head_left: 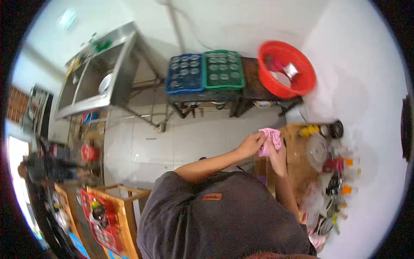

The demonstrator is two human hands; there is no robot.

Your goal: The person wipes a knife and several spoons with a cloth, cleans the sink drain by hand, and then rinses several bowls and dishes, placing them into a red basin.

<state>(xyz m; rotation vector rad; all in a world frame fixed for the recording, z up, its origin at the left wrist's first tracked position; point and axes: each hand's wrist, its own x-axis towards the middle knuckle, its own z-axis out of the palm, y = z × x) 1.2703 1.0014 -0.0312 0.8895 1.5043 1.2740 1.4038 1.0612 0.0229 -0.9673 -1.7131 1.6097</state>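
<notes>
One pink cloth (270,142), two hands on it near the table (297,149)! Left hand (251,145) pinches, right hand (277,156) grips with curled fingers; some fingertips are hard to make out.

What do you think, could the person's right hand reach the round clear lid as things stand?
Probably yes: the right hand looks near the lid with only tabletop between, though it grips the pink cloth.

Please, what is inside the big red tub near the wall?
The red tub holds a shiny silver thing, a pale thing and blurred darker ones. Whatever lies beneath is covered.
</notes>
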